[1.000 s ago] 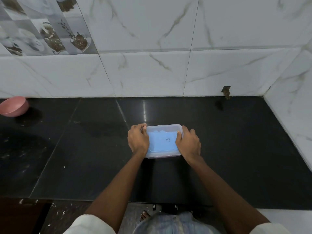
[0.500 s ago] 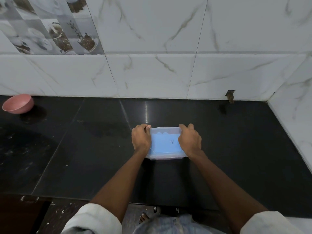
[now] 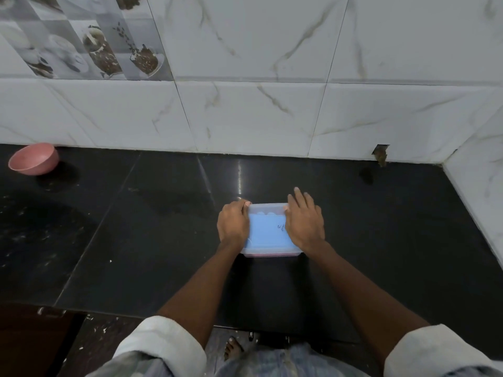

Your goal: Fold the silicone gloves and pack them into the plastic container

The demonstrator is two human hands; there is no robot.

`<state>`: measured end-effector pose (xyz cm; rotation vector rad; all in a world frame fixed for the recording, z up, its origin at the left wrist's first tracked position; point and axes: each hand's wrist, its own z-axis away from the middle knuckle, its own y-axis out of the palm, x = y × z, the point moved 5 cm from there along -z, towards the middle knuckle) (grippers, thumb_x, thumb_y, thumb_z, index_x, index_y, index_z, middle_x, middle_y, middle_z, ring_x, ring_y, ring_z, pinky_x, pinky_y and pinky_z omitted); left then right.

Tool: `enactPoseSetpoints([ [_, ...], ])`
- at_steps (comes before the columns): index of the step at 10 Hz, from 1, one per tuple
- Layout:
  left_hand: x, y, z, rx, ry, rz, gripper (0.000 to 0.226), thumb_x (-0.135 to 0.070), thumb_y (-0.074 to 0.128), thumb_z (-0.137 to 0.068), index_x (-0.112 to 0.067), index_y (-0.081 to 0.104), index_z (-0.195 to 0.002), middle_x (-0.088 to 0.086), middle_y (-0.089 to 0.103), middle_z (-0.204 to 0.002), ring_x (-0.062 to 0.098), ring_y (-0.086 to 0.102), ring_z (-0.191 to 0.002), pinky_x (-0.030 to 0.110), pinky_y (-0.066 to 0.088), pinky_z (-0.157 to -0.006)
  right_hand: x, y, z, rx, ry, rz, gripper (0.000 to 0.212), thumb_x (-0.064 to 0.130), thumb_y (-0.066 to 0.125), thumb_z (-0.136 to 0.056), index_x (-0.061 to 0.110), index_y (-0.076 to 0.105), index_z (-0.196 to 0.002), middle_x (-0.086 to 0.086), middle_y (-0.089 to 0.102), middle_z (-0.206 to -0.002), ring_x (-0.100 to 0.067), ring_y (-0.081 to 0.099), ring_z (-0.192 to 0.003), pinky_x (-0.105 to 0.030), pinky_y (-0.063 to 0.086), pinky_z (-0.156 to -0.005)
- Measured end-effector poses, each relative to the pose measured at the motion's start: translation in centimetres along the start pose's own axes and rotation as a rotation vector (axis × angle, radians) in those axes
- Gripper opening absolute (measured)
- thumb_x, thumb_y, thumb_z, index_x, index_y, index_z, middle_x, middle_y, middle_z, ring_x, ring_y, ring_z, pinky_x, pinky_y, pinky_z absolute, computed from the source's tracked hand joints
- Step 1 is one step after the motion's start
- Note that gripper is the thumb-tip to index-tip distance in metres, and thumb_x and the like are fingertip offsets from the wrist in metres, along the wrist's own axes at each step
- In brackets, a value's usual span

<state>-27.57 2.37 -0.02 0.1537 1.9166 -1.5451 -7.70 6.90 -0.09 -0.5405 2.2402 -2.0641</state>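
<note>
From the head camera, the plastic container (image 3: pixel 272 253) sat near the middle of a polished black stone counter (image 3: pixel 136 240), a little toward the near edge. It was a shallow, translucent rectangular tub with rounded corners and a cloudy lid, and through that lid showed a flat pale-blue layer, the silicone gloves (image 3: pixel 268 229), with a small dark scribble near its right side. A thin pinkish line ran along the container's near bottom edge. The counter was glossy, catching a narrow streak of light, with dull smudges on its left part. Behind it rose white marble-look tiles with grey-brown veins, and a printed tile of cups at the far left.

The left hand (image 3: pixel 233 223) lay over the container's left end, fingers curled over the far-left corner of the lid and thumb tucked against the rim. The right hand (image 3: pixel 304 221) rested on the right end, its fingers straight and lying close together, reaching past the far edge, palm down on the lid. Both forearms stretched out from rolled pale sleeves.

A matte pink bowl (image 3: pixel 34 159) stood far left by the wall, well apart from the container.
</note>
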Motion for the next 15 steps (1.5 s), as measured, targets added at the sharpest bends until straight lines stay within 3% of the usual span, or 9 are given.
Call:
enactPoseSetpoints([
  [1, -1.4, 1.0, 0.3, 0.055, 0.208, -0.288, 0.041, -0.031, 0.036, -0.111, -0.024, 0.061, -0.142, -0.001, 0.06, -0.149, 0.02, 0.052, -0.138, 0.034, 0.037, -0.111, 1.7, 0.7, 0.4, 0.045, -0.218, 0.077, 0.057, 0.033, 0.03, -0.11, 0.006, 0.03, -0.161, -0.01, 0.024, -0.171, -0.027, 0.022, -0.159, -0.047, 0.016, -0.13],
  [2, -2.4, 2.7, 2.6, 0.123, 0.285, -0.367, 0.062, -0.042, 0.023, -0.112, -0.012, 0.026, -0.166, 0.006, 0.016, -0.176, 0.019, 0.014, -0.163, 0.037, 0.015, -0.132, 1.8, 1.7, 1.0, 0.105, -0.178, 0.048, 0.062, 0.037, 0.023, -0.111, 0.009, 0.013, -0.165, -0.009, 0.014, -0.173, -0.024, 0.011, -0.161, -0.045, 0.005, -0.132],
  [3, -2.3, 3.5, 4.5, 0.146, 0.295, -0.336, 0.069, -0.05, 0.012, -0.11, -0.015, 0.01, -0.169, 0.006, -0.002, -0.177, 0.019, -0.001, -0.165, 0.041, 0.006, -0.134, 1.6, 2.1, 1.4, 0.088, -0.184, 0.061, 0.067, 0.045, 0.016, -0.108, 0.012, 0.008, -0.166, -0.008, 0.009, -0.174, -0.022, 0.007, -0.161, -0.046, 0.006, -0.132],
  [6, -2.5, 3.0, 1.0, 0.202, 0.334, -0.251, 0.067, -0.044, 0.026, -0.112, -0.009, 0.014, -0.168, 0.006, 0.002, -0.177, 0.017, -0.001, -0.165, 0.036, 0.002, -0.134, 1.7, 1.6, -1.0, 0.092, -0.158, -0.022, 0.064, 0.041, 0.03, -0.109, 0.005, 0.025, -0.162, -0.011, 0.023, -0.171, -0.024, 0.018, -0.16, -0.044, 0.009, -0.132],
  [7, -2.5, 2.2, 0.8, 0.077, 0.266, -0.098, 0.055, -0.023, 0.042, -0.109, -0.005, 0.039, -0.161, 0.01, 0.028, -0.172, 0.021, 0.024, -0.161, 0.032, 0.01, -0.134, 1.9, 0.8, -1.1, 0.04, -0.082, -0.052, 0.052, 0.025, 0.037, -0.109, 0.0, 0.042, -0.154, -0.017, 0.039, -0.163, -0.029, 0.033, -0.154, -0.041, 0.017, -0.131],
  [8, -2.1, 1.4, 2.7, -0.094, 0.182, 0.052, 0.044, -0.013, 0.053, -0.105, -0.001, 0.059, -0.147, 0.011, 0.054, -0.156, 0.025, 0.048, -0.15, 0.031, 0.025, -0.129, 2.4, 1.8, 0.0, 0.084, -0.088, 0.007, 0.059, 0.032, 0.028, -0.111, 0.002, 0.024, -0.162, -0.014, 0.022, -0.17, -0.026, 0.016, -0.16, -0.041, 0.009, -0.132],
  [10, -1.8, 2.5, 2.1, 0.021, 0.271, -0.069, 0.062, -0.029, 0.048, -0.107, -0.002, 0.035, -0.162, 0.01, 0.03, -0.171, 0.021, 0.025, -0.161, 0.038, 0.017, -0.133, 2.5, 1.9, 0.8, 0.074, -0.013, 0.049, 0.073, 0.051, 0.016, -0.107, 0.005, 0.014, -0.164, -0.012, 0.011, -0.173, -0.024, 0.009, -0.161, -0.044, 0.011, -0.131],
  [13, -3.5, 2.6, -0.3, 0.238, 0.286, -0.083, 0.072, -0.044, 0.038, -0.111, -0.009, 0.014, -0.168, 0.005, 0.007, -0.177, 0.015, 0.002, -0.164, 0.031, -0.003, -0.133, 1.2, 0.9, -0.8, 0.127, 0.013, 0.067, 0.076, 0.055, 0.021, -0.108, 0.006, 0.007, -0.165, -0.012, 0.005, -0.174, -0.025, 0.004, -0.161, -0.045, 0.008, -0.132],
  [15, -5.3, 1.7, -1.2, 0.39, 0.334, -0.083, 0.066, -0.037, 0.033, -0.114, -0.007, 0.009, -0.168, 0.007, 0.001, -0.177, 0.018, -0.003, -0.164, 0.034, -0.002, -0.133, 0.2, -0.8, -1.5, 0.164, 0.027, 0.04, 0.071, 0.049, 0.018, -0.11, 0.007, 0.003, -0.165, -0.01, 0.0, -0.174, -0.023, -0.003, -0.162, -0.043, 0.002, -0.131],
])
